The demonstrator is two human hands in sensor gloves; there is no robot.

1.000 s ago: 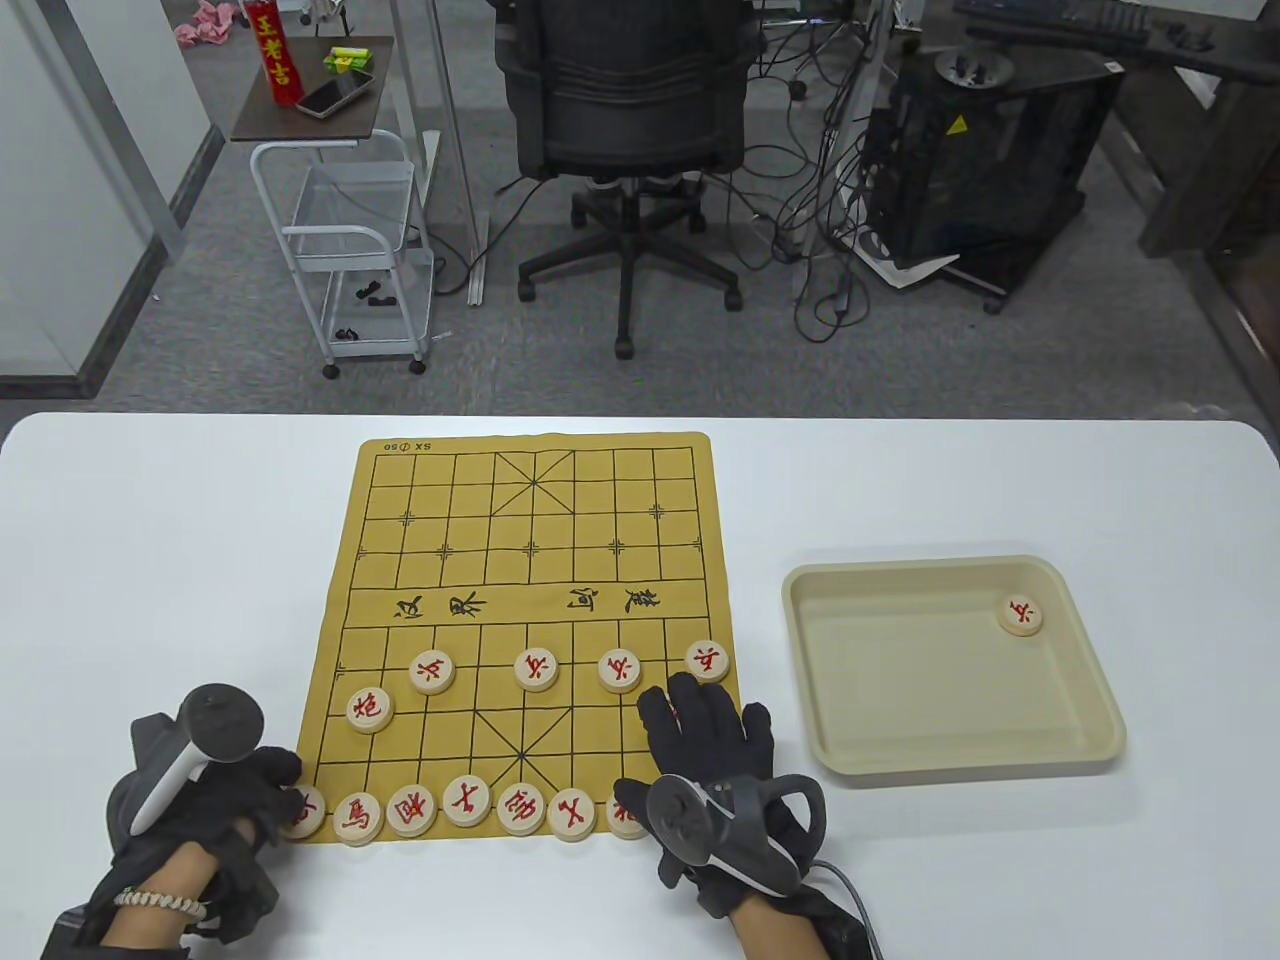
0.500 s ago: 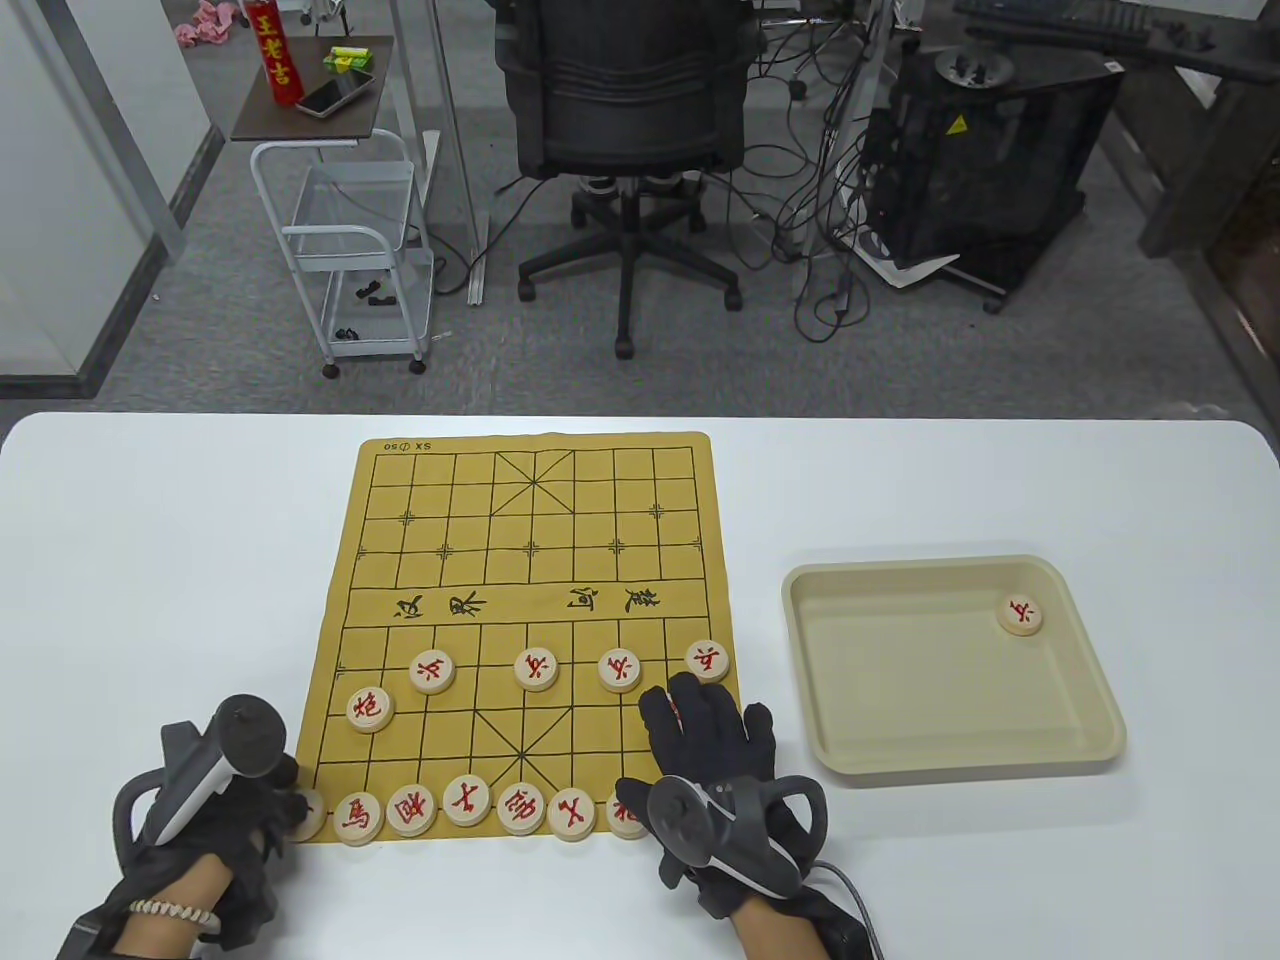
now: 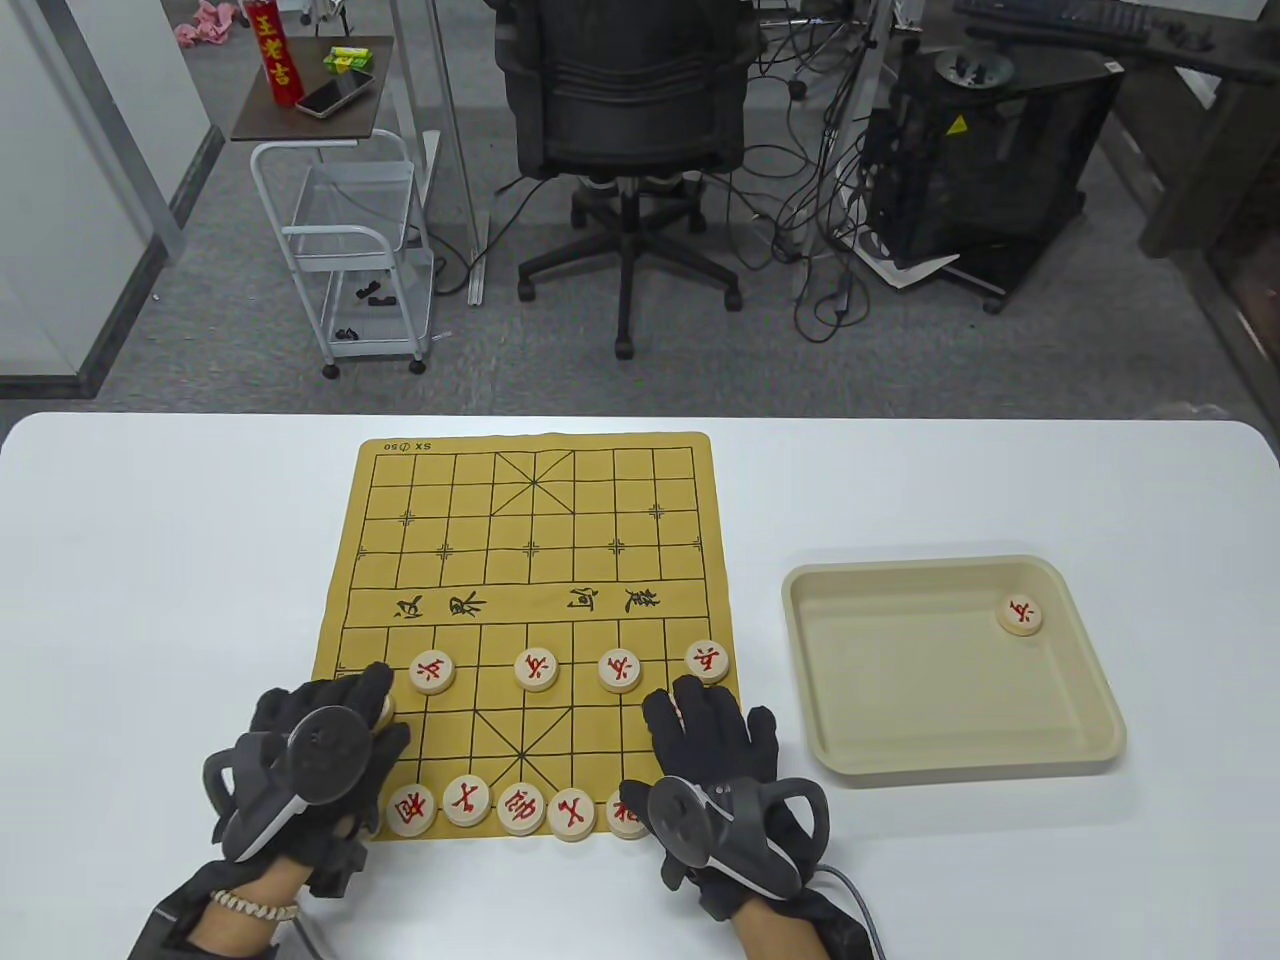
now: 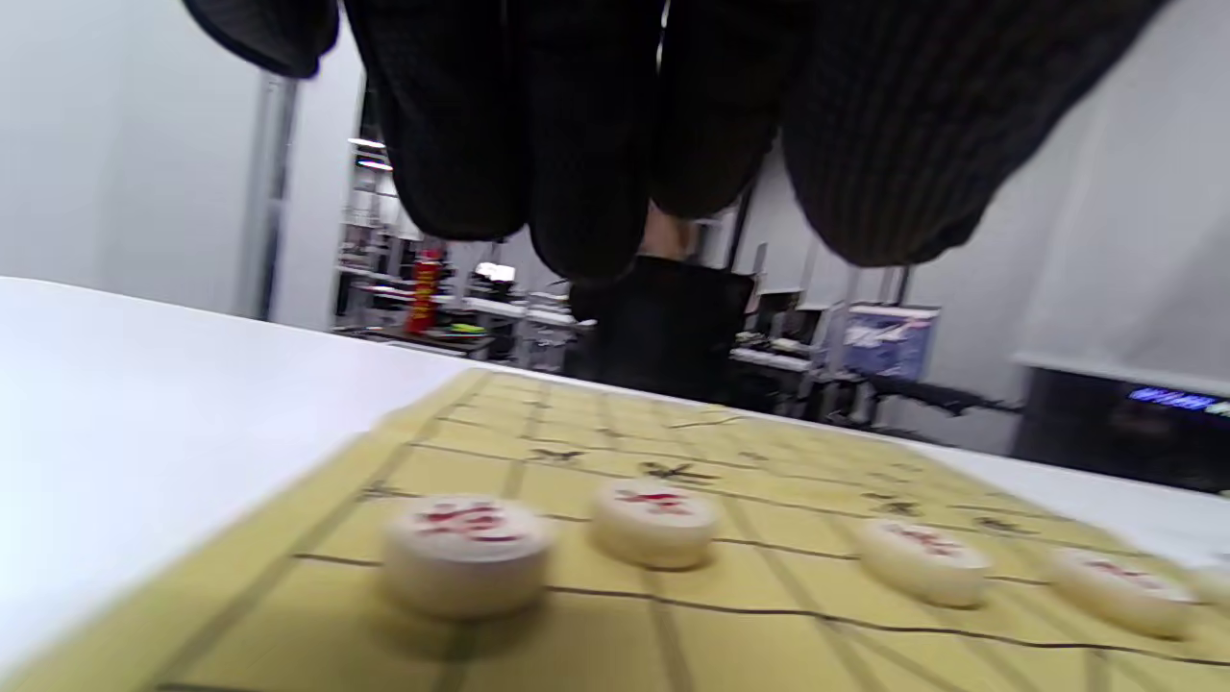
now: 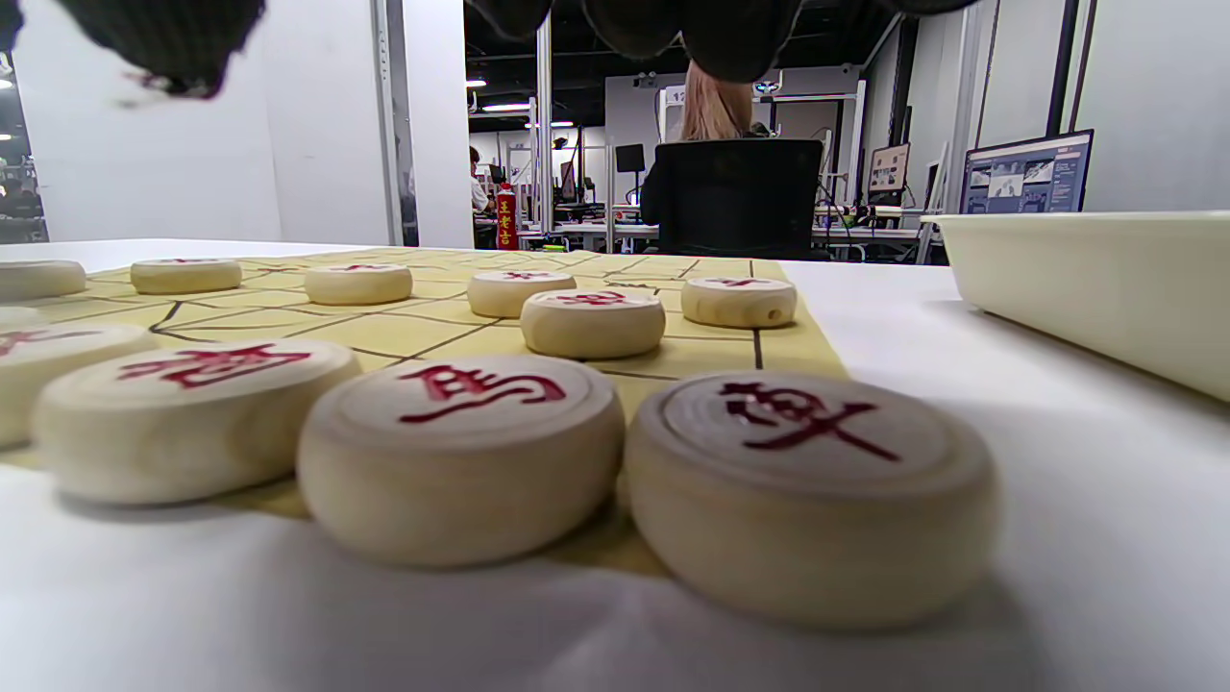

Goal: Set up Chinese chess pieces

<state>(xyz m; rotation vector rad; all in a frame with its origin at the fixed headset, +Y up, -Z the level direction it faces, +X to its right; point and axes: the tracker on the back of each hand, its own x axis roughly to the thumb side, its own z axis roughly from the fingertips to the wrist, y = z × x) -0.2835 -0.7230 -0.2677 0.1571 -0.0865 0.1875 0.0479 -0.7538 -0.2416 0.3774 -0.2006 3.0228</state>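
Two gloved hands sit at the near edge of the board [image 3: 530,560]. The left hand [image 3: 320,740] hovers over the lower left corner with its fingers hanging fairly straight above the cannon piece [image 4: 468,553]; in the wrist view they touch nothing, so its grip is loose and empty. The right hand [image 3: 715,740] lies flat on the right edge of the board, fingers spread, holding nothing. One soldier piece [image 3: 1020,615] is left in the far right corner of the tray [image 3: 960,765], well apart from the board, while four soldiers stand in a row and the back row runs along the near edge.

My guess is the left hand means to nudge the cannon onto its crossing; light fingertip pressure and a short slide should do, keeping clear of the neighbouring soldier.

Pieces are thick, pale wooden discs with rounded rims and red carved characters. That board is a thin, soft yellow mat; the tray is smooth cream plastic; the desk [image 3: 150,560] is glossy white.
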